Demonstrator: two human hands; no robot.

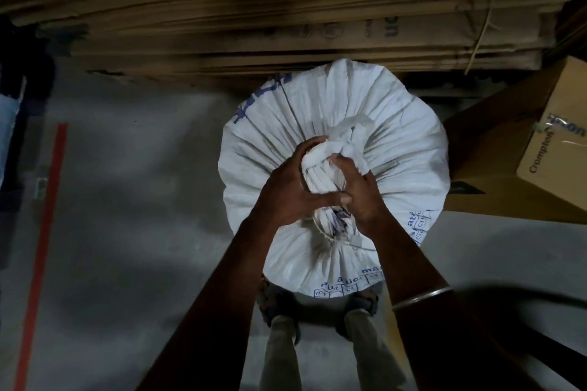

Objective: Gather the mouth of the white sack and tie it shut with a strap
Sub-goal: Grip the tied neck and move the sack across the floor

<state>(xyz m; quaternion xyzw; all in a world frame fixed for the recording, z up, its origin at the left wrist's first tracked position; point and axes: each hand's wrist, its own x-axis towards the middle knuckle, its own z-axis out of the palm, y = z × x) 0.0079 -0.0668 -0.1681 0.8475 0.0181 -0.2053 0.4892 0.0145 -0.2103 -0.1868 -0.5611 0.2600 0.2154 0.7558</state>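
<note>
A full white woven sack [390,124] with blue print stands upright on the floor in front of my feet. Its mouth [333,149] is bunched into a thick twisted neck at the top centre. My left hand [292,181] wraps the neck from the left and my right hand [359,187] grips it from the right, thumbs close together. A thin pale strap [320,232] loops around the gathered cloth just below my hands; its ends are hard to follow.
A tall stack of flattened cardboard [254,9] lies right behind the sack. A brown carton [546,149] with printed lettering sits close on the right. A red line [44,232] runs along the grey concrete floor [143,200] at the left.
</note>
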